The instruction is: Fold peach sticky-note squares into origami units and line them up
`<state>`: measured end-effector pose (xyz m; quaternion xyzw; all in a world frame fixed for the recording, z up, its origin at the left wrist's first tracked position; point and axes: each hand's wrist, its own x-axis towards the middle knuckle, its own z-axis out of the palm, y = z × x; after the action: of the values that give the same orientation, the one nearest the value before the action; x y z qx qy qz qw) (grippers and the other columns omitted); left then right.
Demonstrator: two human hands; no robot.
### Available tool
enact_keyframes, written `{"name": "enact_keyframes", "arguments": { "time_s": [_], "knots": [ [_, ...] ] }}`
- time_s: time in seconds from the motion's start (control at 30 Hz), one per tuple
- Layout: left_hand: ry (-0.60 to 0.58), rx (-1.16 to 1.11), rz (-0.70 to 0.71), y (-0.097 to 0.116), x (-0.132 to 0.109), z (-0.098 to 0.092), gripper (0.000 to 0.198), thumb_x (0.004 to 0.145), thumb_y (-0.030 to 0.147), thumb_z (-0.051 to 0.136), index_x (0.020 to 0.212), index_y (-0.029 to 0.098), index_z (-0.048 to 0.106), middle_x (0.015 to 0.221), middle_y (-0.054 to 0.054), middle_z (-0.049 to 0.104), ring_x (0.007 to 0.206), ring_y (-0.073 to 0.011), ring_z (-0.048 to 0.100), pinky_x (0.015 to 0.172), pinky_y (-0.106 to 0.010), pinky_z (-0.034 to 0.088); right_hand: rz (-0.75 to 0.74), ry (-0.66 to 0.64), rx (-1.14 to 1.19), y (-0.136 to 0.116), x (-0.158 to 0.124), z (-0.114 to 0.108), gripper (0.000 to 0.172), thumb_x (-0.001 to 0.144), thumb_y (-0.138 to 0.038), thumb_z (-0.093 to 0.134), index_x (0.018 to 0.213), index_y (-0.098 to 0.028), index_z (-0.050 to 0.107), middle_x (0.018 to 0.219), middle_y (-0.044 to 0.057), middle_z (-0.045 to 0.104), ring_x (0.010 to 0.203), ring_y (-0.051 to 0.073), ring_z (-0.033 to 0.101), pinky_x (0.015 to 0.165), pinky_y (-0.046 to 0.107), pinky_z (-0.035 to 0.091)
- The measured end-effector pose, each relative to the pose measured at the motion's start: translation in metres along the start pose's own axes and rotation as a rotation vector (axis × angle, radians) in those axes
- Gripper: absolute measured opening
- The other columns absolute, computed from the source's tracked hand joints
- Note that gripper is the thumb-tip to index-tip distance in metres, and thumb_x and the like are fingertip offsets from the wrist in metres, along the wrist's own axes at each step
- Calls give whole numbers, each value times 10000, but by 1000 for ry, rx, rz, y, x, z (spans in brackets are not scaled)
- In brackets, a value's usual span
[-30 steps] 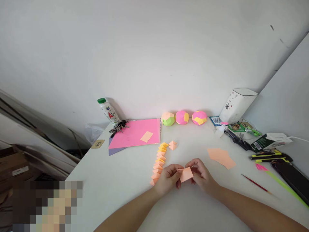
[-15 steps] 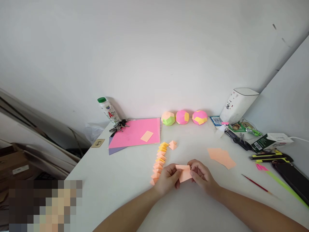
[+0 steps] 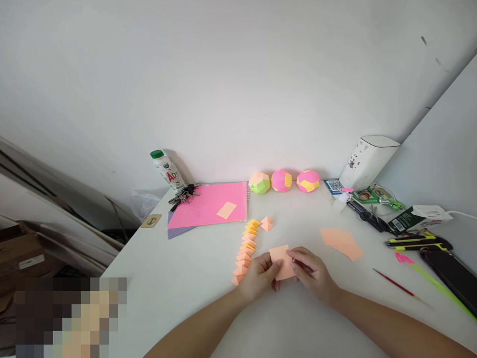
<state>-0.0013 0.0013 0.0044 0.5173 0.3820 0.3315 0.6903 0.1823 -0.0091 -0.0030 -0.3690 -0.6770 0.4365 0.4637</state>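
A small peach-coloured sheet of paper (image 3: pixel 282 261) is held up above the table, its face towards me. My left hand (image 3: pixel 258 276) pinches its lower left side, the thumb lying across the front. At its right edge, the fingers of my right hand (image 3: pixel 313 271) are closed on the paper; part of their grip is hidden. Just left of my left hand runs a row of folded paper pieces (image 3: pixel 244 256) in peach and yellow-orange. One more folded peach piece (image 3: pixel 267 223) sits apart, near the row's far end.
Loose peach sheets (image 3: pixel 342 243) lie to the right, with a thin red brush (image 3: pixel 397 282) nearer me. Three faceted paper balls (image 3: pixel 281 181) stand along the wall. Keys (image 3: pixel 183 195) rest on a pink folder (image 3: pixel 208 201) beside a bottle (image 3: pixel 167 170). Yellow-black cutters (image 3: pixel 417 242) are far right.
The peach paper now shows a taller face, its upper part opened up. My right fingers have shifted slightly along its right edge, while my left hand has barely moved.
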Motion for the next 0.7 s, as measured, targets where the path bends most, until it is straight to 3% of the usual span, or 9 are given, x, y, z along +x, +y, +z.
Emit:
{"name": "enact_keyframes", "arguments": {
  "time_s": [0.3, 0.53, 0.7],
  "knots": [
    [13, -85, 4, 5, 1, 3, 401, 835, 560, 491, 820, 159, 515, 518, 38, 552, 363, -92, 494, 378, -208, 378, -157, -97, 30, -5, 5, -1, 296, 910, -116, 397, 1021, -266, 627, 953, 55, 526, 556, 92, 524, 481, 241, 461],
    [35, -78, -32, 4, 0, 1, 403, 833, 565, 486, 821, 163, 499, 484, 43, 550, 322, -84, 465, 344, -196, 346, -208, -123, -40, -4, 5, 3, 367, 852, -98, 496, 1163, -277, 569, 1025, 91, 548, 867, 197, 605, 643, 300, 534],
    [36, -106, -16, 6, 0, 2, 377, 837, 534, 501, 821, 158, 505, 528, 34, 557, 368, -89, 496, 385, -208, 379, -175, -108, -34, -2, 4, 2, 253, 870, -168, 544, 1098, -255, 610, 1006, 92, 571, 863, 202, 613, 682, 321, 546]
  ]
}}
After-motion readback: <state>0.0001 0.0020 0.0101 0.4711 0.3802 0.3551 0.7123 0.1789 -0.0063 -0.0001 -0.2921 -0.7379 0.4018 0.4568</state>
